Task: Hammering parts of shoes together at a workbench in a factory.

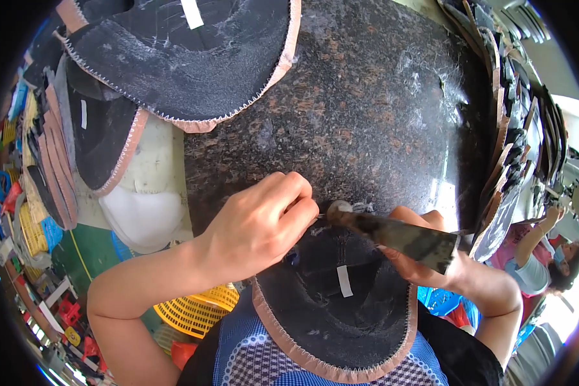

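A black shoe upper [315,315] with a pinkish, zigzag-stitched rim and a small white strip hangs over the near table edge, against my body. My left hand [257,219] is closed in a pinch at its top edge; the fingertips are partly hidden. In my right hand [418,257] is what looks like a hammer [405,238], with a rounded pale end and a wide mottled end. Its rounded end is at the upper's top edge, just right of my left fingertips. The hammer is slightly blurred, and its handle is hidden.
More black uppers [186,71] lie at the far left of the dark speckled table [354,122]. Stacked pieces [505,148] line its right side. A white curved piece [145,219] rests to the left. Below are yellow baskets [196,312]. Another person [537,257] works at far right.
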`<state>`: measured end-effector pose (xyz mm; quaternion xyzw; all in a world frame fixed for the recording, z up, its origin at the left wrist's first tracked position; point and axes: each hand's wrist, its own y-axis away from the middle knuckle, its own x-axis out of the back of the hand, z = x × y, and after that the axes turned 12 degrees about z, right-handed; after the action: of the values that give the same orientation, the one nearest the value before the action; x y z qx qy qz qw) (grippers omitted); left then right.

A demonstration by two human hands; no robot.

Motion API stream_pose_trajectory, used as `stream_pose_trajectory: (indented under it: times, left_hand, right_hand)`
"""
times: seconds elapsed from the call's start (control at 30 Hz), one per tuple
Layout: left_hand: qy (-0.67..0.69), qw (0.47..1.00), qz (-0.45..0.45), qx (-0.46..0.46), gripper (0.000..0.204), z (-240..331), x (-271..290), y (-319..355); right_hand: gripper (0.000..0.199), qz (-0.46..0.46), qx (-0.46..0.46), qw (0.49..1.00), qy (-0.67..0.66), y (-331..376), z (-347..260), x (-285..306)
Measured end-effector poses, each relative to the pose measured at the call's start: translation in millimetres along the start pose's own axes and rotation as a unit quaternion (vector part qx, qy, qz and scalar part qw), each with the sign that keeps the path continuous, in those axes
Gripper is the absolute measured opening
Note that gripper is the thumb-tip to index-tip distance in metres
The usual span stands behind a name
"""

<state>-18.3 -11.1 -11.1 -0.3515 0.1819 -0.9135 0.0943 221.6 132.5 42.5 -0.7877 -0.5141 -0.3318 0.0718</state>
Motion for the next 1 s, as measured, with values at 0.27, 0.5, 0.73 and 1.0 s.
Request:
stream_pose_trajectory:
  times: [0.27, 0.5, 0.73, 1.0]
  left_hand:
    - [0.288, 0.829, -0.177, 0.446, 0.018, 5.5, 37.0, -27.2]
    - [0.24, 0.851, -0.203, 0.42, 0.018, 10.1, 30.0, -30.8]
    - [-0.033, 0.996, -0.013, 0.078, 0.017, 12.1, -3.5, -5.2]
    - [-0.036, 0.996, 0.077, -0.012, 0.032, 1.9, -2.3, 23.3]
  right_hand:
    - [0.019, -0.006, 0.125, 0.992, -0.032, 27.1, -6.2, -15.0]
    - [0.02, 0.033, 0.131, 0.988, -0.073, 29.5, -1.2, -20.4]
    - [0.021, 0.02, 0.139, 0.989, 0.039, 27.7, -18.4, -23.4]
    - [0.024, 0.035, 0.064, 0.996, 0.042, 5.1, -19.7, 10.2]
